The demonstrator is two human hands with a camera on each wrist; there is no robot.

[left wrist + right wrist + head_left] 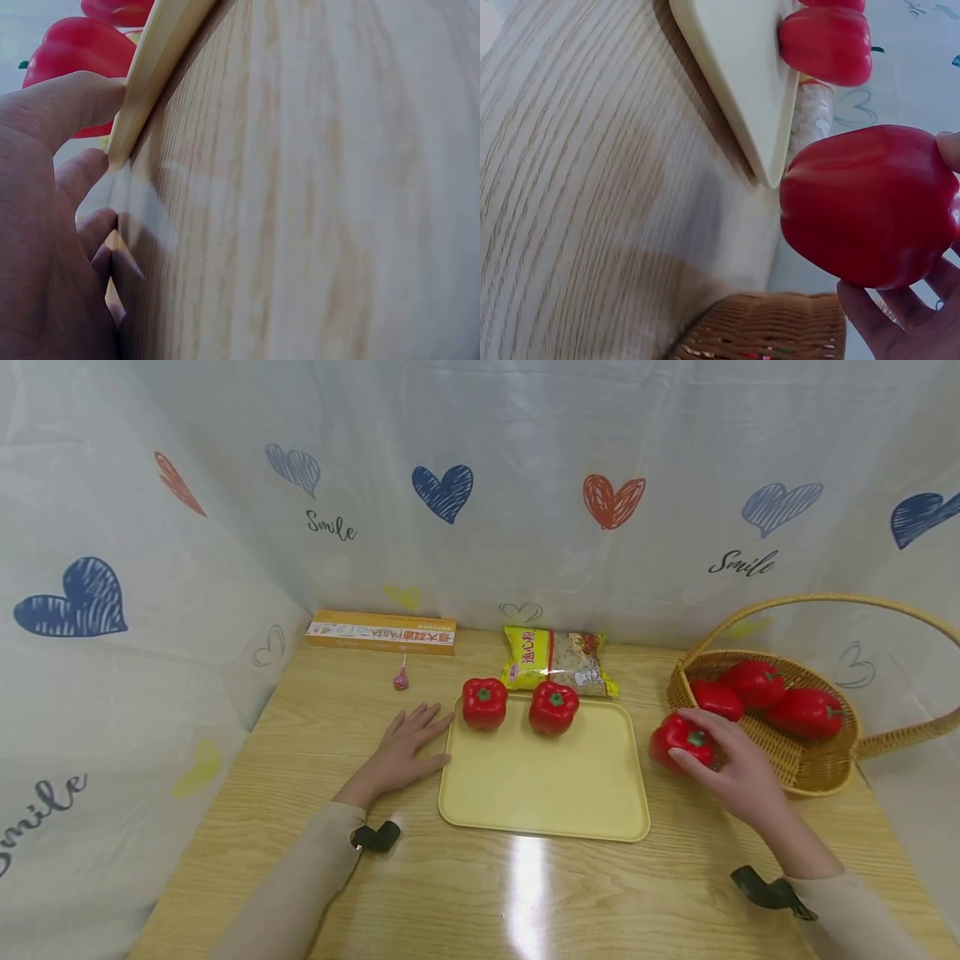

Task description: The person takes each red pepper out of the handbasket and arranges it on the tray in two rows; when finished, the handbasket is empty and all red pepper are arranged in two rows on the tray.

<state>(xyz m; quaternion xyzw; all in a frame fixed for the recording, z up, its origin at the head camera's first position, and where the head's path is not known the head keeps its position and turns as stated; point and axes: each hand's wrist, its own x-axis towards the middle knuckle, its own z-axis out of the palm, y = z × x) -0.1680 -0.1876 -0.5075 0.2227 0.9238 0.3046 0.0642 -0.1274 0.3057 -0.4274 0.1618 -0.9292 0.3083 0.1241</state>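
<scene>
My right hand [738, 772] grips a red bell pepper [667, 745] by its sides, between the tray and the basket. In the right wrist view the held pepper [870, 206] hangs above the table, thumb and fingers around its stem end. A pale yellow tray [540, 785] carries two more red bell peppers, one [484, 703] at its back left corner and another [553, 708] at the back middle. My left hand [405, 756] lies with fingers spread at the tray's left edge. The left wrist view has the thumb and a fingertip touching the tray rim [142, 97].
A wicker basket [795, 768] with a tall handle stands at the right, several red peppers [806, 714] inside. Behind the tray lies a yellow pasta bag [558, 662]. An orange pasta box [381, 632] and a lollipop [401, 678] are at the back left. A printed curtain [525, 560] backs the table.
</scene>
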